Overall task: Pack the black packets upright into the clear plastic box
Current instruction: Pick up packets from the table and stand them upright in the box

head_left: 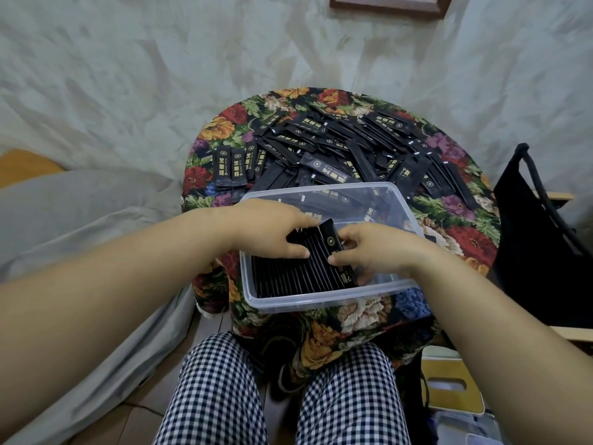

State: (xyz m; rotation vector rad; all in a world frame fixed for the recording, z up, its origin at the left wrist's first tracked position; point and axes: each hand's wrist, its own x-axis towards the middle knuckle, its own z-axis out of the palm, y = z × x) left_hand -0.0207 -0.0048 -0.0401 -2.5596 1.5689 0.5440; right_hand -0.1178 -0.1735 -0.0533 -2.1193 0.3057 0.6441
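The clear box (pixel 321 297) sits near the front edge of the flowery cloth (pixel 462 242). A row of black packets (pixel 288 274) stands on edge in its left part, and the right part has bare room. The left hand (pixel 272 229) lies on the row, fingers straight. The right hand (pixel 375 248) pinches the end packet (pixel 330 241). Loose packets (pixel 337 146) lie piled behind the box.

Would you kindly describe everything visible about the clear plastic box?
The clear plastic box is a shallow, rectangular, lidless tub of see-through plastic with a rim, sitting on the floral cloth. A row of black packets stands on edge in its left part. The left hand presses that row; the right hand pinches the end packet.
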